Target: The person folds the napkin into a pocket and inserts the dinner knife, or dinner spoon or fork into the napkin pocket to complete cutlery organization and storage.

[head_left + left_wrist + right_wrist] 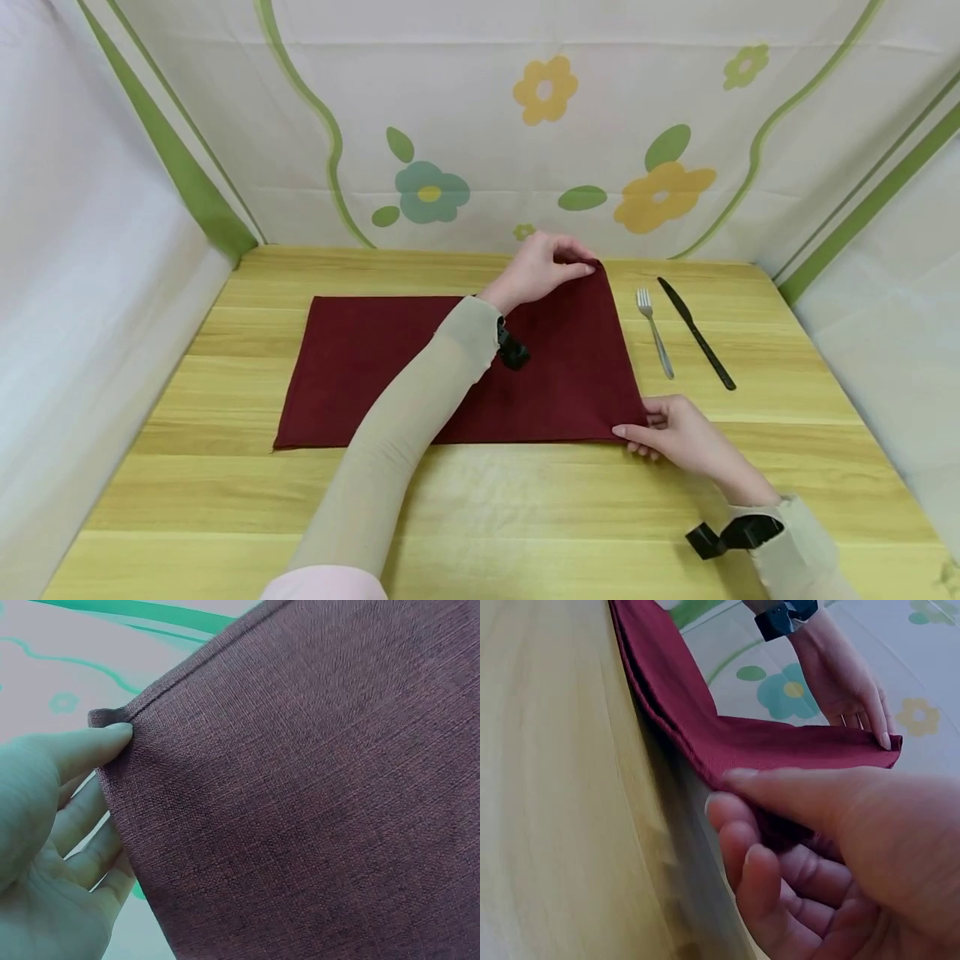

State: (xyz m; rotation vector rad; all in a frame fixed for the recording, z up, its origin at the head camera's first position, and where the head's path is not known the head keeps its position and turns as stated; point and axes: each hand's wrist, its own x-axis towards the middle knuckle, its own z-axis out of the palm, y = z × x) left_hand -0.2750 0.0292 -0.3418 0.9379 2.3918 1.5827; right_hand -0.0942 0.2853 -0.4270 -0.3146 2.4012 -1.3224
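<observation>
A dark red cloth (375,367), folded in layers into a wide rectangle, lies on the wooden table with its right end lifted. My left hand (542,265) reaches across it and pinches the far right corner between thumb and fingers. In the left wrist view, the thumb of that hand (45,795) presses on the raised corner. At the near right corner my right hand (678,433) grips the cloth, thumb on top. The right wrist view shows the right hand (840,847) with the folded edge between thumb and fingers.
Right of the cloth lie a silver fork (656,333) and a black knife (697,333), side by side on the wooden table (525,517). A white curtain (480,125) printed with flowers hangs along the table's far edge, and white fabric stands at both sides.
</observation>
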